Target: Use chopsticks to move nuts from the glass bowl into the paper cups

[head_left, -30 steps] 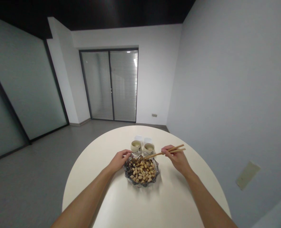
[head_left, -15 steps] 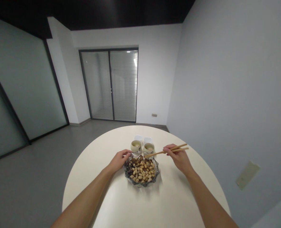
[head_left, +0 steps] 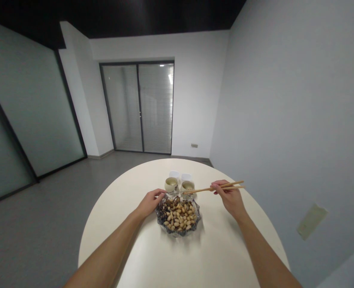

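Note:
A glass bowl (head_left: pixel 160 222) full of pale nuts and dark seeds stands in the middle of the round white table (head_left: pixel 171 260). My left hand (head_left: pixel 149 202) grips the bowl's left rim, fingers curled over the edge. My right hand (head_left: pixel 229 197) is closed on a pair of wooden chopsticks (head_left: pixel 213 188), held almost level above the table to the right of the bowl. Their tips point left and hover over the right one of two small cups (head_left: pixel 188 186). I cannot tell whether the tips hold anything.
Two small cups, the left one (head_left: pixel 171 184), stand just behind the bowl, with two white lids or packets (head_left: pixel 180 175) behind them. A grey wall runs close along the table's right side. Grey floor and glass sliding doors (head_left: pixel 139 107) lie beyond.
My right hand has drawn the chopsticks up and to the right, lifting their tips out of the bowl to over the right cup. My left hand has stayed on the rim.

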`<action>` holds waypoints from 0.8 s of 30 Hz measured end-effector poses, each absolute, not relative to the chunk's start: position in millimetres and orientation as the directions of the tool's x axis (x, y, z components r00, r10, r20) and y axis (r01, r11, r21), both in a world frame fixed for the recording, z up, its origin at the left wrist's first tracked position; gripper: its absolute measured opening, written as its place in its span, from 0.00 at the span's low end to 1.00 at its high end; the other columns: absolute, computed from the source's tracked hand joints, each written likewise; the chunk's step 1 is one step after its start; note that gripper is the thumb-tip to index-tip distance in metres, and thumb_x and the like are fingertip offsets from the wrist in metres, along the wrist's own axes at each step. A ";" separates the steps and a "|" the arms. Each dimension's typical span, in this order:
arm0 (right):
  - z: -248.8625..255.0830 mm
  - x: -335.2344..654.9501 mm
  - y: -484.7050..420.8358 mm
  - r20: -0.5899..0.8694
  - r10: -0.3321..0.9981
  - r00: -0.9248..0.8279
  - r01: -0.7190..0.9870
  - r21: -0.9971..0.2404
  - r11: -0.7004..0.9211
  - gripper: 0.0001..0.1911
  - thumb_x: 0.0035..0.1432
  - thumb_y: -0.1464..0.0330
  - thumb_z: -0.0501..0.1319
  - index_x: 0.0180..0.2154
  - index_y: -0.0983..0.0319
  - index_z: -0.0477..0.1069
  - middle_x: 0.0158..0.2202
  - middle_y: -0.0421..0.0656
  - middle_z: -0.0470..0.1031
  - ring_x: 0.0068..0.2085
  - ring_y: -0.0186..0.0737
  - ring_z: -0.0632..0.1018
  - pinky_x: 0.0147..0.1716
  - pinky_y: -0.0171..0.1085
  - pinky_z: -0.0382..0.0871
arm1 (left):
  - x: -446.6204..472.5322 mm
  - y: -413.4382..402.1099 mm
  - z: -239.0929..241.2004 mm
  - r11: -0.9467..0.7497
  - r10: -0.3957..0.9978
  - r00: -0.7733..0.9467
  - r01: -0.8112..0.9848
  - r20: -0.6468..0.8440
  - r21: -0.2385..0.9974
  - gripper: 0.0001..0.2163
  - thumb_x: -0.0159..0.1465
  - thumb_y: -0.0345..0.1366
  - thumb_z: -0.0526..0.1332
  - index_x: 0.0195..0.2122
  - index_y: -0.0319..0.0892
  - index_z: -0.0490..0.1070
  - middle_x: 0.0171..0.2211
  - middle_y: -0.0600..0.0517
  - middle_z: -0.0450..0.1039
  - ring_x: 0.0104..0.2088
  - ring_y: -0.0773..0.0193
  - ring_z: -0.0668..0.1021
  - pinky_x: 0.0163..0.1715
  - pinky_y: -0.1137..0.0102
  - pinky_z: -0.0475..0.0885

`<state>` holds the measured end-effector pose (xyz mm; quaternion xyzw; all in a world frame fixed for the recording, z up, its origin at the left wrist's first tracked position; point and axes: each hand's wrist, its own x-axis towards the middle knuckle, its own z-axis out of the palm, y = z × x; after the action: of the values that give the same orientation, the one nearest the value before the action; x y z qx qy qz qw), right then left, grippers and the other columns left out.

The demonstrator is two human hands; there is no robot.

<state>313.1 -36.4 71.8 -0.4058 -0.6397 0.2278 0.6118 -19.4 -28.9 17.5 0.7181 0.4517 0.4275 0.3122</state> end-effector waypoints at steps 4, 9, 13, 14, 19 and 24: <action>72.2 313.7 -35.6 0.630 0.768 0.116 0.243 -0.768 0.593 0.18 0.54 0.52 0.67 0.31 0.61 0.77 0.30 0.46 0.79 0.29 0.41 0.78 0.25 0.38 0.76 | -19.8 -28.5 16.7 -0.391 0.918 0.225 0.382 0.326 0.837 0.16 0.66 0.45 0.56 0.45 0.41 0.77 0.44 0.47 0.80 0.45 0.54 0.79 0.48 0.63 0.72; 73.7 314.1 -35.4 0.643 0.753 0.140 0.217 -0.762 0.611 0.17 0.53 0.54 0.68 0.33 0.61 0.78 0.30 0.46 0.80 0.29 0.41 0.79 0.25 0.38 0.77 | -20.2 -27.7 16.2 -0.406 0.913 0.225 0.400 0.341 0.822 0.16 0.66 0.45 0.56 0.45 0.41 0.77 0.44 0.47 0.80 0.45 0.54 0.79 0.49 0.62 0.71; 73.8 314.9 -35.1 0.642 0.750 0.160 0.213 -0.764 0.609 0.16 0.53 0.54 0.68 0.34 0.61 0.78 0.30 0.46 0.80 0.29 0.41 0.79 0.24 0.37 0.76 | -20.6 -26.7 14.8 -0.398 0.915 0.228 0.389 0.332 0.831 0.17 0.66 0.45 0.56 0.45 0.41 0.76 0.44 0.47 0.80 0.45 0.54 0.79 0.49 0.62 0.71; 73.7 315.2 -34.9 0.644 0.747 0.165 0.215 -0.763 0.610 0.16 0.53 0.54 0.68 0.34 0.61 0.78 0.31 0.46 0.80 0.29 0.41 0.79 0.25 0.37 0.76 | -20.7 -26.6 14.7 -0.399 0.915 0.227 0.391 0.333 0.830 0.16 0.66 0.45 0.56 0.45 0.41 0.76 0.44 0.47 0.80 0.45 0.54 0.79 0.49 0.62 0.71; 71.3 318.0 -32.3 0.639 0.747 0.183 0.238 -0.766 0.598 0.16 0.54 0.55 0.68 0.35 0.61 0.78 0.30 0.46 0.80 0.30 0.42 0.79 0.25 0.38 0.76 | -20.6 -27.5 16.2 -0.408 0.911 0.230 0.395 0.341 0.823 0.16 0.66 0.45 0.56 0.45 0.41 0.77 0.44 0.47 0.80 0.45 0.54 0.79 0.49 0.63 0.72; 67.7 321.7 -29.1 0.642 0.742 0.193 0.247 -0.763 0.597 0.16 0.54 0.55 0.68 0.35 0.62 0.78 0.30 0.46 0.80 0.30 0.42 0.79 0.26 0.39 0.76 | -20.9 -28.5 16.9 -0.406 0.912 0.225 0.392 0.342 0.826 0.16 0.65 0.45 0.56 0.45 0.41 0.77 0.44 0.47 0.80 0.45 0.54 0.79 0.49 0.63 0.72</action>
<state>321.7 -29.1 67.7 -0.4074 -0.6067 0.1886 0.6560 -20.9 -28.5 16.9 0.7211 0.4522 0.4278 0.3042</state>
